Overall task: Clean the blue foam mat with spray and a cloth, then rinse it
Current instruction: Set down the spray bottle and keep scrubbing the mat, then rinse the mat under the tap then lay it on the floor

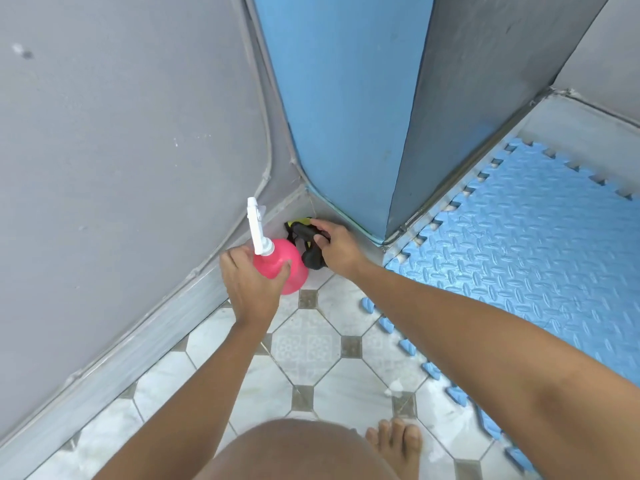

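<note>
In the corner where the grey walls meet, the left hand (252, 284) curls its fingers around the pink spray bottle (281, 255), whose white trigger head stands upright. The right hand (338, 249) closes on a bunched black cloth (310, 259) just beside the bottle. The blue foam mat (519, 265) lies flat on the tiled floor (311, 344), to the right of both hands.

Home wash-area corner, patterned floor tiles (311, 344), grey metal-framed wall panels (121, 133), bare foot (398, 445)
</note>
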